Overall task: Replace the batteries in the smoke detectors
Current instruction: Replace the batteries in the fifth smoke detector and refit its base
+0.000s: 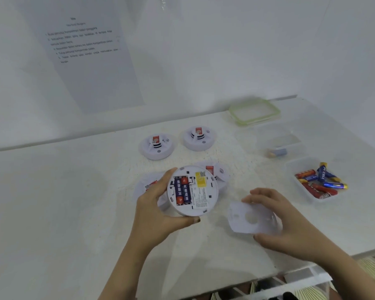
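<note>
A plain staged workstation: a white printed instruction sheet [95,79] taped to a bare white wall [225,50], above a white counter [52,202] with a clear plastic tub [299,164] of loose batteries [320,180].

Plastic and paper
The smoke detector [200,198] is smooth white plastic, its batteries [183,190] glossy; the tub [300,165] is clear plastic, the sheet [91,68] matt paper.
</note>
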A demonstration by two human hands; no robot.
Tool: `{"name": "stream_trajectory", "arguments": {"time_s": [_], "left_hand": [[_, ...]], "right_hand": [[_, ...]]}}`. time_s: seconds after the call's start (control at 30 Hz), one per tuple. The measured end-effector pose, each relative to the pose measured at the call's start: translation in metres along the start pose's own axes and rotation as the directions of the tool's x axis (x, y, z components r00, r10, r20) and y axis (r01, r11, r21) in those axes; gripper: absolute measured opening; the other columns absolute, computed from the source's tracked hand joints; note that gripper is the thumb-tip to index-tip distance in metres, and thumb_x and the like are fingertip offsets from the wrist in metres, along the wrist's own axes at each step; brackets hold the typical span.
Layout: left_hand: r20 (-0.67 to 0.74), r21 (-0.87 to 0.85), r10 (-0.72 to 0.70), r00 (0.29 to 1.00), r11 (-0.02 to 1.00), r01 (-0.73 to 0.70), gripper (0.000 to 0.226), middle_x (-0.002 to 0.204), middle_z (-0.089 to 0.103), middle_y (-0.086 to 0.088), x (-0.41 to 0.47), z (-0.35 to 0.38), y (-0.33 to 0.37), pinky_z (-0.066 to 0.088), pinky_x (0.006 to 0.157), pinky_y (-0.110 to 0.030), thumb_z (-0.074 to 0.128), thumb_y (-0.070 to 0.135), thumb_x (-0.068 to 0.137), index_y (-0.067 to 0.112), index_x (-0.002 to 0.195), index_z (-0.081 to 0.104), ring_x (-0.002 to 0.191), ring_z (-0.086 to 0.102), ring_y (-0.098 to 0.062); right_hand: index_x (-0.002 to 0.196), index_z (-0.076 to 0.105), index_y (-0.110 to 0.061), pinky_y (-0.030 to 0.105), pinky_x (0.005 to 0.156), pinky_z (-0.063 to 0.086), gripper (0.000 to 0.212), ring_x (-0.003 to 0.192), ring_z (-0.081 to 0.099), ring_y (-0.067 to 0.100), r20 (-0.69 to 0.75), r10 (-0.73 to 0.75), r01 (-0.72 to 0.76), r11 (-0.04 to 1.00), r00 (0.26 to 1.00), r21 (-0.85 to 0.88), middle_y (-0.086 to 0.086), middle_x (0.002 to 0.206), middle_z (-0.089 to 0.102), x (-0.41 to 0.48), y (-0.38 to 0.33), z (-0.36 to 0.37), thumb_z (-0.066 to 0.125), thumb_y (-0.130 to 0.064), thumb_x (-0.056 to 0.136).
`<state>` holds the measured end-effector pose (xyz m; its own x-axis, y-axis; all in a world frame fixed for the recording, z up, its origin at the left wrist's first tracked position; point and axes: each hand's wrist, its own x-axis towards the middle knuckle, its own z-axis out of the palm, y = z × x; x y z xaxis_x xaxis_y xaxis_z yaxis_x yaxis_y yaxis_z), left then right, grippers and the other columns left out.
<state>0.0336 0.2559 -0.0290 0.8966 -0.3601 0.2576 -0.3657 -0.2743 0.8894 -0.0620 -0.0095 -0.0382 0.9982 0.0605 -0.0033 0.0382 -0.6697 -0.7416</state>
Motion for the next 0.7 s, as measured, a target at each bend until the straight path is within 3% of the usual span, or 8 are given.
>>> {"name": "stream_trajectory", "arguments": {"time_s": [0.1,0.23,0.33,0.4,0.47,0.57,0.63,0.7], "left_hand": [[0.022,0.013,0.001,1.0,1.0,-0.001,0.098,0.126,0.063,0.015,0.005,0.007,0.0,0.05,0.099,-0.033,0.094,0.032,0.046,0.026,0.135,0.053,0.123,0.054,-0.009],[0.054,-0.016,0.019,0.998,1.0,-0.019,0.095,0.12,0.062,0.027,0.01,0.023,0.009,0.043,0.087,-0.004,0.094,0.006,0.047,0.027,0.13,0.053,0.118,0.053,0.006],[0.063,-0.031,0.063,0.996,0.998,-0.061,0.092,0.112,0.058,0.042,0.013,0.038,0.019,0.039,0.083,0.002,0.092,0.003,0.047,0.035,0.122,0.051,0.112,0.05,0.018],[0.061,-0.046,0.085,0.995,0.996,-0.082,0.089,0.114,0.058,0.04,0.016,0.049,0.028,0.041,0.084,0.0,0.092,0.013,0.047,0.036,0.122,0.051,0.112,0.052,0.016],[0.072,-0.084,0.097,0.993,0.992,-0.091,0.087,0.117,0.061,0.031,0.021,0.06,0.035,0.045,0.085,-0.005,0.09,0.018,0.049,0.033,0.124,0.051,0.113,0.055,0.009],[0.112,-0.102,0.112,0.987,0.99,-0.1,0.09,0.124,0.063,0.01,0.031,0.076,0.037,0.053,0.093,-0.027,0.094,0.014,0.053,0.025,0.131,0.052,0.119,0.057,-0.011],[0.115,-0.088,0.111,0.987,0.991,-0.101,0.096,0.128,0.06,0.007,0.037,0.087,0.036,0.051,0.097,-0.039,0.095,0.023,0.051,0.024,0.135,0.049,0.123,0.055,-0.016],[0.122,-0.038,0.104,0.987,0.994,-0.1,0.105,0.132,0.05,0.021,0.043,0.097,0.04,0.044,0.104,-0.026,0.089,0.044,0.045,0.039,0.137,0.039,0.128,0.045,-0.003]], "right_hand": [[0.115,0.041,-0.056,0.007,0.096,0.027,0.059,0.122,0.021,-0.012,0.051,0.031,-0.023,0.99,0.998,-0.142,-0.031,0.135,0.02,-0.009,0.015,0.008,0.053,-0.057,0.057],[0.126,0.031,-0.058,0.004,0.098,0.013,0.065,0.122,0.011,-0.017,0.091,0.035,-0.01,0.966,0.995,-0.257,-0.03,0.139,0.016,-0.008,0.018,0.004,0.042,-0.063,0.063],[0.126,0.037,-0.063,0.013,0.099,0.034,0.054,0.123,0.035,-0.015,-0.04,0.015,-0.015,1.0,0.999,0.022,-0.033,0.137,0.036,-0.003,0.005,-0.003,0.049,-0.061,0.074],[0.133,0.037,-0.056,0.025,0.092,0.051,0.055,0.112,0.057,-0.001,-0.124,0.023,0.018,0.948,0.992,0.319,-0.023,0.129,0.054,0.003,-0.005,-0.007,0.058,-0.048,0.083],[0.139,0.035,-0.043,0.03,0.085,0.055,0.056,0.105,0.064,0.009,-0.169,0.034,0.053,0.873,0.985,0.485,-0.01,0.12,0.063,0.008,-0.016,-0.014,0.059,-0.029,0.09],[0.136,0.04,-0.037,0.032,0.076,0.057,0.054,0.097,0.067,0.015,-0.249,0.048,0.089,0.856,0.967,0.51,-0.005,0.112,0.068,0.014,-0.023,-0.028,0.055,-0.009,0.093],[0.132,0.046,-0.036,0.03,0.072,0.057,0.052,0.091,0.068,0.016,-0.267,0.052,0.09,0.866,0.962,0.492,-0.005,0.109,0.068,0.015,-0.019,-0.039,0.052,-0.004,0.092],[0.127,0.051,-0.034,0.028,0.068,0.055,0.05,0.086,0.068,0.019,-0.26,0.049,0.088,0.866,0.964,0.491,-0.004,0.105,0.068,0.014,-0.014,-0.05,0.049,0.002,0.092]]}}
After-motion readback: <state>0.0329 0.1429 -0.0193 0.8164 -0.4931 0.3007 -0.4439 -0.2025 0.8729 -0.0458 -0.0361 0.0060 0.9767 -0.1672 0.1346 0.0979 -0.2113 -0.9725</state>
